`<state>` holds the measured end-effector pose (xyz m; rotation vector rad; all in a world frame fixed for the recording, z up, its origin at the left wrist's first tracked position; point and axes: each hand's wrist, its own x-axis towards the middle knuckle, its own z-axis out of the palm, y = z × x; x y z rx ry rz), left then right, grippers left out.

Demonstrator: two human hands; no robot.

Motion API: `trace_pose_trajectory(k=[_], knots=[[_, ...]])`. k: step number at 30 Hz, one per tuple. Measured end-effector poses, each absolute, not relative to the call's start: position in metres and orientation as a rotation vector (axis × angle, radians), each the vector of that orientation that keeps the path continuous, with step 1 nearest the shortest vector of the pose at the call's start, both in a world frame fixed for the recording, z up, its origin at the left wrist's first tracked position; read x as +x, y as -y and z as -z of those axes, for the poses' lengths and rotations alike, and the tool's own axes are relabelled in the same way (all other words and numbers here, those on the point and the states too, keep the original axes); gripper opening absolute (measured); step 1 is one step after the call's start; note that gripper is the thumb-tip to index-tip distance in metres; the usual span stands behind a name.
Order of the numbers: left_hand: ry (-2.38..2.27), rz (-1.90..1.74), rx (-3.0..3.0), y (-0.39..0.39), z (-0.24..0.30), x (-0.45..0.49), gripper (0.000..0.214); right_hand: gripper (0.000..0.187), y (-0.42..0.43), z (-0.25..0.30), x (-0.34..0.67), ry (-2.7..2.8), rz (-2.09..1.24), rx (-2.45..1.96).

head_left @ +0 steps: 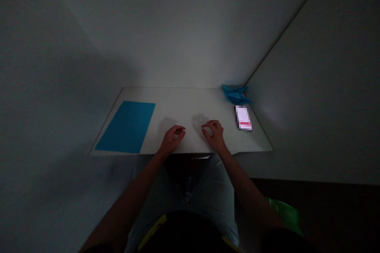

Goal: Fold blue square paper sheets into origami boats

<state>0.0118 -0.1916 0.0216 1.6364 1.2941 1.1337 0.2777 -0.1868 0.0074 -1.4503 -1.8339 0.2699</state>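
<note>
Above the front middle of the white table [184, 104], my left hand [172, 139] is held with its fingers half bent, thumb and fingertips slightly apart. It holds nothing that I can see. Facing it, a short gap to the right, my right hand [216, 136] is loosely curved, its thumb and forefinger apart around an empty space. Shadows of both hands fall on the tabletop. Left of my left hand lies a flat blue sheet of paper [126, 126]. A phone [244, 118] with a lit, pixelated screen lies right of my right hand.
Two folded blue paper pieces [236, 95] sit in the back right corner of the table, beyond the phone. Pale walls [178, 27] rise behind and at the sides. My legs are under the front edge. Something green [285, 213] is low at the right.
</note>
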Motion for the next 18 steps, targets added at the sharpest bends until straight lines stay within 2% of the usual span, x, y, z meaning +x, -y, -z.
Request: trace_pose_trajectory(k=[3,5,9,14,16,18], knots=[[-1.483,-1.153,1.908,0.198,-0.029,-0.04,0.027,0.019,0.2,0.006,0.265,1.835,-0.337,-1.383],[-1.724,-1.126,2.005,0.205,-0.031,-0.087,0.032,0.02,0.198,0.013,0.265,1.844,-0.349,-1.358],[-2.254,-0.742,1.997,0.23,-0.019,-0.162,0.072,0.026,0.188,0.019,0.268,1.821,-0.379,-1.363],[-2.134,-0.23,2.212,0.268,-0.013,-0.148,0.113,0.03,0.192,0.012,0.265,1.982,-0.34,-1.364],[-1.996,-0.134,2.327,0.278,-0.018,-0.117,0.113,0.036,0.202,0.005,0.26,2.135,-0.335,-1.287],[-1.871,-0.096,2.409,0.285,-0.026,-0.084,0.089,0.054,0.215,-0.002,0.256,2.352,-0.365,-1.14]])
